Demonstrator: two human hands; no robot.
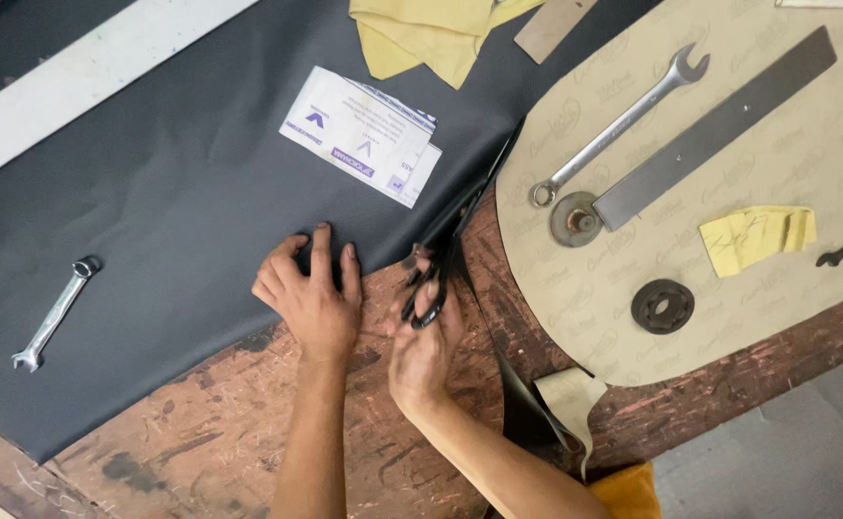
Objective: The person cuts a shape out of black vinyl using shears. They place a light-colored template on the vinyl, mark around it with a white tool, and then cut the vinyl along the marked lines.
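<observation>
flat left hand (311, 293) on dark sheet (152, 192)

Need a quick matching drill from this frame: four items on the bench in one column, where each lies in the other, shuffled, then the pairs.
Items
1. small wrench
2. large wrench
3. scissors
4. yellow note

Places
A. in the right hand
B. on the tan sheet, beside the long metal bar
C. on the dark sheet, far left
D. on the tan sheet, right of the black ring

Pairs: 1-C, 2-B, 3-A, 4-D
</observation>
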